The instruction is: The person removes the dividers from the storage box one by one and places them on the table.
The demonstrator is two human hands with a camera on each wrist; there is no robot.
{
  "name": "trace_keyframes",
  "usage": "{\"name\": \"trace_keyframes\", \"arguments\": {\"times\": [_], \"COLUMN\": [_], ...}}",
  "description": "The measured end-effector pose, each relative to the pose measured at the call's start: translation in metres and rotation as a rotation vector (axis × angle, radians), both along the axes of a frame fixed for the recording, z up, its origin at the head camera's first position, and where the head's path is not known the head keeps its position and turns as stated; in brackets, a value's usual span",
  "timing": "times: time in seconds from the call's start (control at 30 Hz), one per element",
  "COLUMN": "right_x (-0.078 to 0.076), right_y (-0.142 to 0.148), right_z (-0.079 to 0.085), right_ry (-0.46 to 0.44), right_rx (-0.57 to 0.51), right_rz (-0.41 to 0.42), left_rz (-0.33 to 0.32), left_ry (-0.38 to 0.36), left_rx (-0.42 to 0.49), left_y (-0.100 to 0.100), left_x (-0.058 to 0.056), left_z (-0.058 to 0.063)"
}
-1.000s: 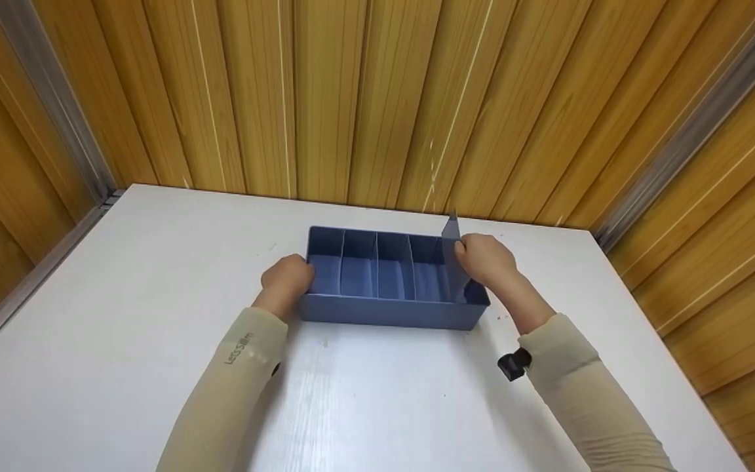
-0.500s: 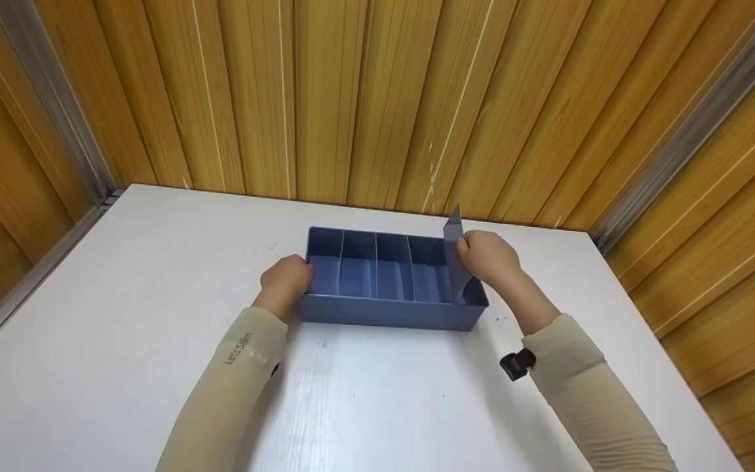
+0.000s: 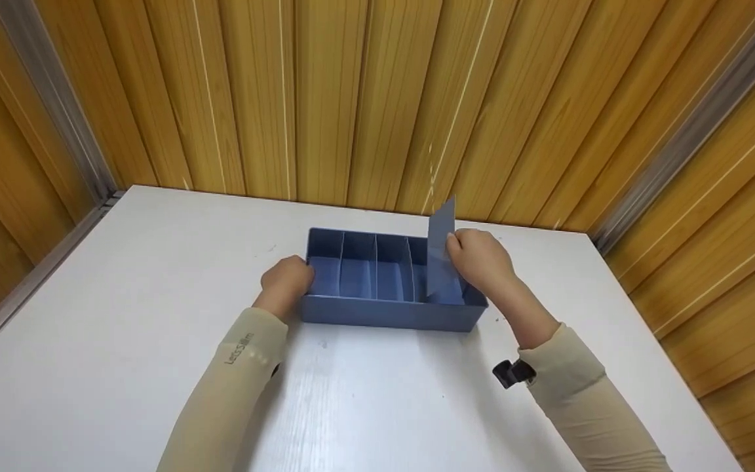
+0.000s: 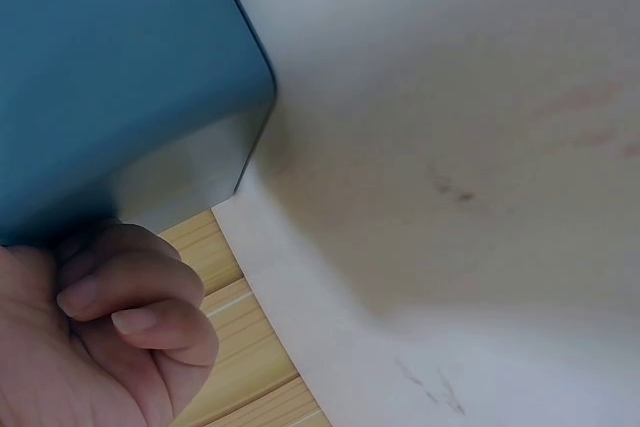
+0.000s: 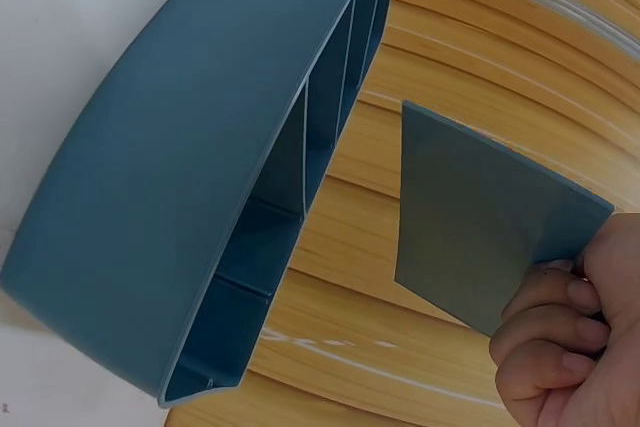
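Note:
A blue rectangular box (image 3: 390, 313) with upright dividers (image 3: 376, 265) lies open-topped on the white table. At its left end, my left hand (image 3: 286, 278) grips the end wall; in the left wrist view the fingers (image 4: 140, 282) curl beside the box's corner (image 4: 235, 97). My right hand (image 3: 480, 259) pinches one edge of a thin, flat blue-grey divider panel (image 3: 440, 252) above the box's right part. The right wrist view shows this panel (image 5: 480, 207) apart from the box (image 5: 190, 147), the fingertips curled at its edge.
The white table (image 3: 154, 288) ends at a wood-patterned panelled wall (image 3: 325, 98) behind the box. More panelling (image 3: 731, 262) and metal corner posts flank both sides. Small dark marks (image 4: 455, 189) show on the tabletop.
My right hand has raised the divider panel from the box's right end, moved it slightly left and turned it. My left hand and the box stay nearly in place.

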State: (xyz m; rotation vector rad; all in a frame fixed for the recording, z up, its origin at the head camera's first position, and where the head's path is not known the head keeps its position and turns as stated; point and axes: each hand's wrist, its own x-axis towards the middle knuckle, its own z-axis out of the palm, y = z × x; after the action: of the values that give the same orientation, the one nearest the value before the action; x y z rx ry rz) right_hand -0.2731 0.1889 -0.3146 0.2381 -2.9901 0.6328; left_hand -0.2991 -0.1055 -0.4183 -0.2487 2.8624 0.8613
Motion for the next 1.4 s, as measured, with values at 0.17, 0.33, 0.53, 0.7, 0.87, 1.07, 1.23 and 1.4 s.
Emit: {"name": "trace_keyframes", "arguments": {"times": [0.17, 0.33, 0.53, 0.7, 0.87, 1.07, 1.23, 1.4], "right_x": [0.005, 0.015, 0.032, 0.047, 0.061, 0.081, 0.095, 0.103], "right_y": [-0.004, -0.009, -0.020, -0.031, -0.042, -0.053, -0.062, -0.069], "right_z": [-0.002, -0.006, -0.017, -0.032, -0.050, -0.073, -0.087, -0.101], "right_ry": [-0.026, -0.067, -0.090, -0.116, -0.139, -0.249, -0.382, -0.486], "right_rx": [-0.122, -0.255, -0.403, -0.467, -0.515, -0.611, -0.658, -0.712], "right_rz": [0.014, 0.038, 0.059, 0.106, 0.133, 0.179, 0.195, 0.210], "left_rz": [0.004, 0.002, 0.003, 0.002, -0.001, -0.010, 0.002, 0.001], "left_ry": [-0.007, -0.004, 0.001, 0.029, 0.039, 0.034, 0.038, 0.035], "left_rx": [-0.009, -0.001, 0.003, 0.030, 0.030, 0.028, 0.023, 0.024], "left_y": [0.000, 0.002, 0.002, 0.002, 0.001, 0.001, 0.001, 0.000], "left_x": [-0.001, -0.001, -0.001, 0.001, 0.000, -0.001, -0.003, -0.004], "left_z": [-0.001, -0.001, -0.001, 0.000, -0.001, -0.001, -0.002, -0.002]}}
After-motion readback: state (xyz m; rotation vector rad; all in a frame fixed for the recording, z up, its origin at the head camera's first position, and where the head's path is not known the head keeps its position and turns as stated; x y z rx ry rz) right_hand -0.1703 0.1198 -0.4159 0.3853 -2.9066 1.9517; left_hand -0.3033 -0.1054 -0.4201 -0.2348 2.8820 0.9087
